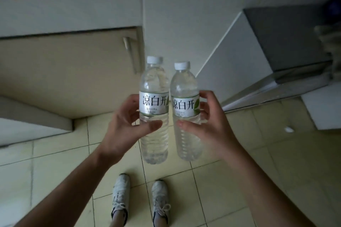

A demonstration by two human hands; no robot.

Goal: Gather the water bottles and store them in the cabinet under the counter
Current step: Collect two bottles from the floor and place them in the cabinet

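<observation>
Two clear water bottles with white caps and white labels are held upright side by side, above the tiled floor. My left hand (125, 127) grips the left bottle (154, 86) around its middle, thumb across the front below the label. My right hand (206, 125) grips the right bottle (184, 88) the same way. The two bottles stand almost touching. Behind and to the left is the beige cabinet door (64, 72) under the counter (70, 13), shut, with a metal handle (130, 51) near its right edge.
A white wall corner (175, 14) rises behind the bottles. To the right stands a white unit with a grey top (287, 38). The floor is pale yellow tile (258, 153). My two white shoes (120, 195) show at the bottom. A small white scrap (288, 129) lies on the tiles.
</observation>
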